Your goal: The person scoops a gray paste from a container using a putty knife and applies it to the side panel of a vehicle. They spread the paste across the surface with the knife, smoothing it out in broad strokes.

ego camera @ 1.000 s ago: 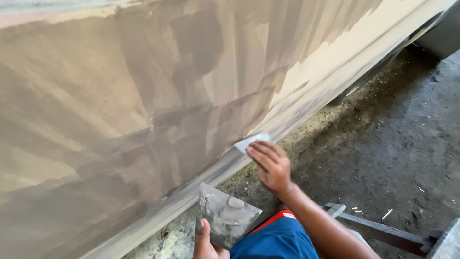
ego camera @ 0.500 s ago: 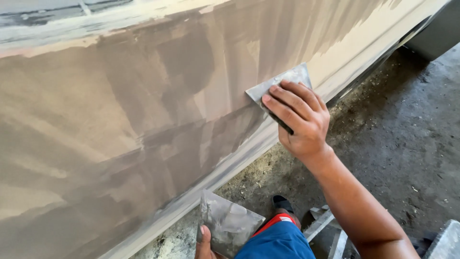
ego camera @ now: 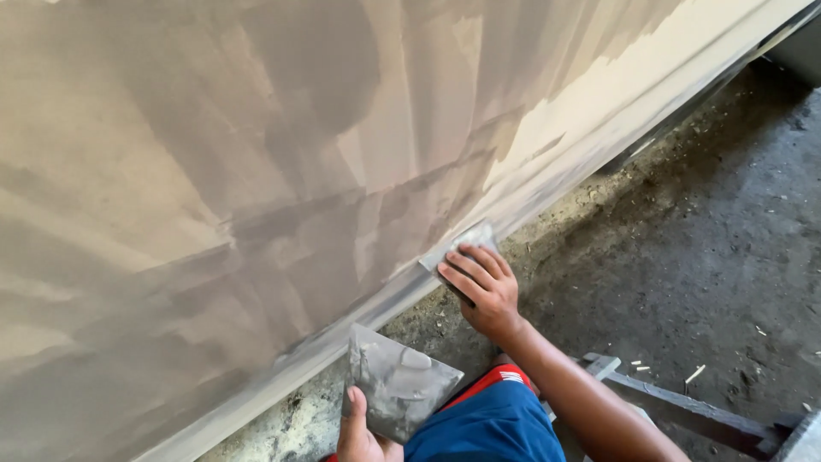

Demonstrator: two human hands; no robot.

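My right hand (ego camera: 481, 289) presses a small flat metal scraper blade (ego camera: 466, 242) against the lower part of a wall (ego camera: 256, 171) coated in wet grey-brown plaster. Fingers lie spread over the blade, which sits near the wall's bottom edge. My left hand (ego camera: 359, 432), at the bottom of the view, grips a square metal plate (ego camera: 395, 383) smeared with grey plaster, held tilted close to the wall's base. Only the thumb and part of that hand show.
Bare cream wall (ego camera: 633, 77) shows at the upper right beyond the plastered area. A rough dark concrete floor (ego camera: 701, 257) with debris lies to the right. A grey metal bar (ego camera: 684, 406) lies by my blue and red shorts (ego camera: 487, 423).
My right hand rose up the wall with the blade half a second ago, then came back down to the bottom edge. The left hand with the plate stayed low.
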